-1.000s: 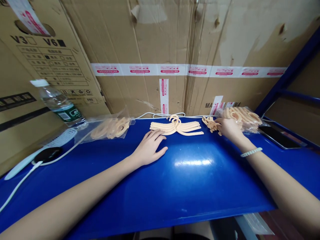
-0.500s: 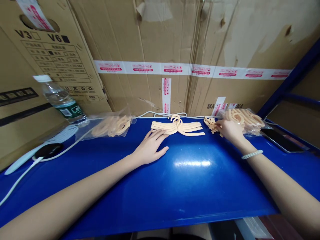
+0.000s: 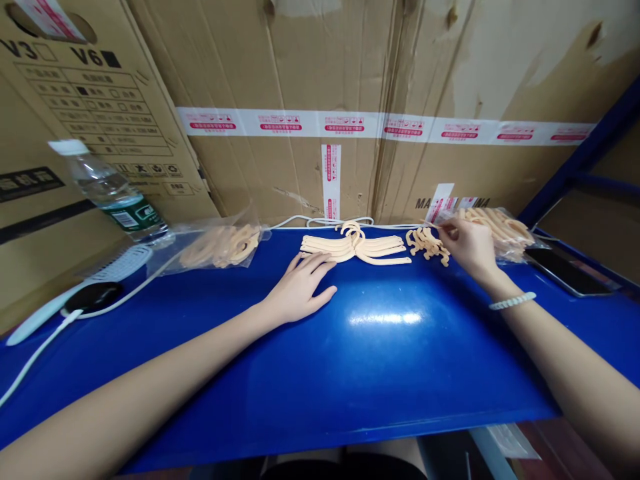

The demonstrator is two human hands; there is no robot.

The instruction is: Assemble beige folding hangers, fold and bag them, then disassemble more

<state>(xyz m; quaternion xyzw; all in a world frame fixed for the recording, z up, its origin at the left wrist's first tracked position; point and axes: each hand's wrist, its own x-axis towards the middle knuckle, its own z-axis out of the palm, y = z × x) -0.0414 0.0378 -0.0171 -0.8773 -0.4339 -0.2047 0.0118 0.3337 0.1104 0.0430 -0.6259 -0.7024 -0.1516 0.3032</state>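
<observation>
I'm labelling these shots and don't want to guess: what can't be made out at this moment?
All in the head view:
- Lower left ends of the hangers: covered by the left hand.
- What the right hand pinches, if anything: too small.
- Piece count in the right bag: pieces overlap, hand in front.
- Middle printed letters: under tape.

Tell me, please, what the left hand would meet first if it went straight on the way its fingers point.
The left hand would most likely meet the hangers first: its fingertips, pointing forward and right, overlap their left arms in the picture, though whether they touch is unclear.
</observation>
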